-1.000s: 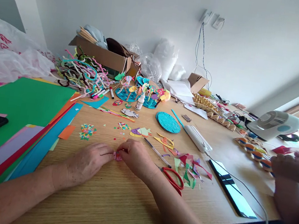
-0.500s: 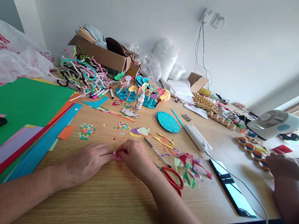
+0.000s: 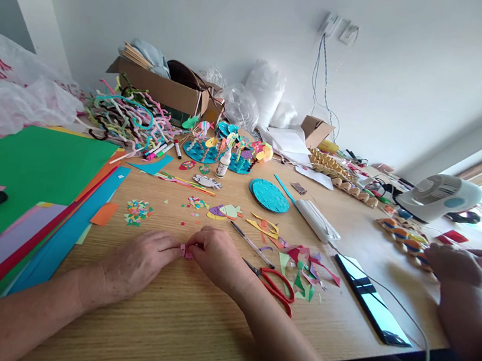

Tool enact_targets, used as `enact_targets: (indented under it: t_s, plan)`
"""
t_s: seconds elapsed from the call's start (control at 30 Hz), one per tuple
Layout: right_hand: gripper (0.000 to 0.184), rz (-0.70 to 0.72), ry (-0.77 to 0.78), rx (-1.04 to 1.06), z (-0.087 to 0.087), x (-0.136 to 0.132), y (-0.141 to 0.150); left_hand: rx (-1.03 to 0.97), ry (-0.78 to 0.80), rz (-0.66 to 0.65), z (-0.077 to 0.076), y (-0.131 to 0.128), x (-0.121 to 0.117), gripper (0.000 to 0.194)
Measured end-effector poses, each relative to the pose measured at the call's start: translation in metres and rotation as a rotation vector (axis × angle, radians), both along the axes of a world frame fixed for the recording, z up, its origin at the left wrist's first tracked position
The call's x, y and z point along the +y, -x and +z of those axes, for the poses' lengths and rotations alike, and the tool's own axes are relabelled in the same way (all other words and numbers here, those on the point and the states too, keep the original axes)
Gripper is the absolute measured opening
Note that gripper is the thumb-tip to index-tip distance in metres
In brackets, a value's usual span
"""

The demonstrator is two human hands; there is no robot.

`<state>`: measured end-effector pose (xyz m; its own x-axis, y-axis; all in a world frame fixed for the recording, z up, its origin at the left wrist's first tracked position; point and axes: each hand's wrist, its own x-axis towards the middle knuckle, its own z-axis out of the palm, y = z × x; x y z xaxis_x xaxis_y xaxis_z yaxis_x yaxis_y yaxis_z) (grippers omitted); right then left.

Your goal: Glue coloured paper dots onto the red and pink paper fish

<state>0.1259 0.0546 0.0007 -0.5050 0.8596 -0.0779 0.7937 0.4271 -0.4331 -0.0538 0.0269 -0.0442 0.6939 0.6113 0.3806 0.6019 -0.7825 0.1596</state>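
My left hand (image 3: 140,262) lies on the table, its fingertips pressed together at the left edge of a small pink paper cutout (image 3: 187,251). Over the same piece bends my right hand (image 3: 216,258), thumb and fingers pinched on it. Most of the cutout's outline is hidden by the fingers. Just beyond are paper fish (image 3: 228,211) in purple and pale green, and a pile of coloured paper dots (image 3: 196,202). A second pile of paper bits (image 3: 138,213) lies beyond my left hand. Red-handled scissors (image 3: 278,284) and a pen (image 3: 252,244) rest right of my right hand.
Coloured paper sheets (image 3: 36,170) cover the left side, a phone on top. Paper scraps (image 3: 307,267), a phone (image 3: 370,300) and a cable stand right. A glue bottle (image 3: 223,163) and blue discs (image 3: 269,196) are farther back. Another person's hands (image 3: 457,265) work at far right.
The whole view has shifted slightly. Both my hands stay at the pink paper cutout with almost no visible movement.
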Motion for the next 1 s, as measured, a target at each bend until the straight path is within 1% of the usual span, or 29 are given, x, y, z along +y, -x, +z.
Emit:
enact_targets:
  t_s: [0.07,0.2,0.3,0.4,0.5,0.57,0.63,0.7,0.8,0.87,0.93,1.0]
  plan:
    - [0.023,0.000,-0.007,0.009,0.000,-0.001,0.000,-0.003,-0.005,-0.002,0.000,0.000,0.000,0.037]
    - [0.021,-0.001,0.028,-0.004,0.003,-0.001,-0.002,0.001,0.005,0.000,-0.001,0.001,-0.001,0.035]
    - [0.023,-0.009,-0.006,0.010,0.006,0.000,-0.004,-0.013,0.009,-0.013,-0.002,0.001,0.000,0.038]
    - [0.024,-0.003,-0.034,0.036,0.005,0.000,-0.005,-0.022,0.007,-0.027,-0.002,0.002,0.000,0.041]
    - [0.021,0.019,-0.003,0.029,0.002,-0.001,-0.005,-0.013,0.006,-0.006,0.000,0.002,0.000,0.036]
    - [0.021,0.019,0.006,0.031,0.003,0.000,-0.004,-0.011,0.017,0.000,0.001,0.001,-0.001,0.035]
    - [0.022,0.010,-0.022,0.082,0.007,0.001,-0.004,-0.017,0.028,-0.004,0.003,0.000,-0.003,0.037]
    - [0.022,0.001,-0.081,0.180,0.011,0.003,-0.006,-0.030,0.019,-0.001,0.005,-0.001,-0.004,0.041]
    - [0.017,-0.044,-0.191,0.321,0.012,0.007,-0.010,-0.043,-0.032,0.041,0.013,0.002,-0.004,0.040]
    - [0.012,-0.075,-0.259,0.396,0.007,0.009,-0.013,-0.051,-0.046,0.075,0.024,0.010,0.000,0.035]
    - [0.009,-0.077,-0.310,0.467,0.001,0.010,-0.016,-0.072,-0.029,0.140,0.037,0.024,0.007,0.030]
    - [0.010,-0.071,-0.334,0.518,-0.004,0.009,-0.019,-0.059,0.064,0.236,0.050,0.042,0.016,0.024]
